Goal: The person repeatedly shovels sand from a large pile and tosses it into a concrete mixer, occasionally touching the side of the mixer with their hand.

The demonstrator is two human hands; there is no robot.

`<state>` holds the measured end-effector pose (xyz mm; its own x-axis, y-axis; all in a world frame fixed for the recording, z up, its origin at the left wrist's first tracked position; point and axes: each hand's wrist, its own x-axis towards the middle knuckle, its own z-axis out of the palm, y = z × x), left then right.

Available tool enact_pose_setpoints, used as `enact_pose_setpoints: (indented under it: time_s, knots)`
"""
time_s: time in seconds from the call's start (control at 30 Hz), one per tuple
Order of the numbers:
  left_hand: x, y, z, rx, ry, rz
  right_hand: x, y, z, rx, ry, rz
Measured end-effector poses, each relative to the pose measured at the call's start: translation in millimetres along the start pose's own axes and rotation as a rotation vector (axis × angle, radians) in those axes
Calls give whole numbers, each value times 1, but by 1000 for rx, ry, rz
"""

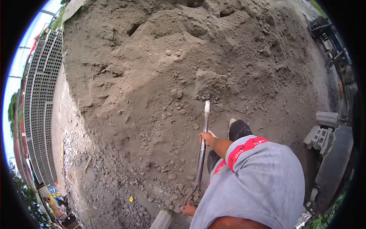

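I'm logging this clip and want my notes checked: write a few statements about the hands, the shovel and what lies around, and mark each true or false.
1. Both hands grip the shovel. True: one hand holds the shaft of the shovel midway, the other hand holds its end grip.
2. The blade is buried under a load of soil in the heap of sandy soil. True.
3. The hands wear gloves. False: they are bare.
4. Hollow concrete blocks stand stacked along the left edge. True.
5. A wheelbarrow stands on the heap. False: none is in view.
6. The person's shirt is bright yellow. False: it is grey with red trim.
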<state>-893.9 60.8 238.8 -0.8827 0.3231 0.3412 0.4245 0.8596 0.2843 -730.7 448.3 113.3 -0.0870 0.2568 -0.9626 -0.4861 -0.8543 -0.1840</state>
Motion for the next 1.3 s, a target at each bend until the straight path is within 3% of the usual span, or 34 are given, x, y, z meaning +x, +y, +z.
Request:
enact_pose_setpoints:
  time_s: [0.07, 0.17, 0.3, 0.33, 0.37, 0.43, 0.57, 0.6, 0.67, 0.7, 0.73, 0.8, 0.83, 0.87, 0.9, 0.93, 0.97, 1.0, 1.03, 1.1, 1.17, 1.2, 1.27, 1.3]
  knots:
    - [28, 4, -39, -423, -402, -593, -15, 25, -25, 131, -52, 66]
    - [49, 15, -55, -459, -477, -551, -17, 52, -75, 305, -57, 107]
    - [30, 80, -75, -476, -538, -372, -55, 41, -166, 482, 141, 6]
    - [10, 96, -68, -498, -560, -330, -18, 51, -202, 543, 104, -5]
    - [-14, 110, -51, -539, -620, -281, -28, 37, -236, 603, 118, -65]
    - [-64, 132, -12, -611, -747, -205, -75, 7, -306, 785, 325, -211]
    - [-147, 206, 48, -715, -1019, -19, -187, -66, -482, 989, 401, -558]
    - [-186, 254, 13, -711, -1283, 18, -229, -86, -529, 1023, 439, -620]
    - [-262, 325, 19, -906, -1656, 384, -312, -121, -625, 1133, 456, -800]
    - [-315, 378, -74, -1023, -1661, 265, -374, -131, -664, 1110, 479, -895]
    - [-351, 415, -135, -1161, -1844, 270, -398, -147, -718, 1153, 544, -1049]
    - [-411, 468, -225, -1205, -2175, 407, -477, -159, -815, 1168, 531, -1474]
    - [-439, 482, -282, -1290, -2333, 457, -529, -152, -844, 1074, 705, -1545]
    - [-466, 486, -335, -1315, -2382, 650, -572, -146, -860, 1097, 912, -1608]
    - [-489, 484, -378, -1407, -2339, 982, -601, -138, -885, 1198, 727, -1683]
    - [-504, 478, -418, -1369, -2115, 1375, -620, -129, -905, 1371, 479, -1714]
    - [-531, 472, -432, -1525, -1830, 1735, -637, -118, -913, 1484, 430, -1679]
    - [-542, 461, -449, -1447, -1710, 1973, -637, -105, -927, 1401, 572, -1666]
    - [-555, 449, -447, -1401, -1662, 2080, -632, -94, -939, 1317, 707, -1646]
    - [-568, 433, -397, -1496, -1509, 2298, -610, -75, -942, 1230, 726, -1569]
    - [-555, 424, -338, -1572, -1552, 2253, -592, -53, -912, 1055, 621, -1499]
    - [-534, 420, -318, -1454, -1680, 2168, -582, -53, -898, 1068, 626, -1482]
    - [-491, 420, -271, -1528, -1629, 2070, -556, -71, -874, 1154, 537, -1514]
    - [-469, 418, -249, -1402, -1930, 1691, -532, -84, -865, 1224, 434, -1557]
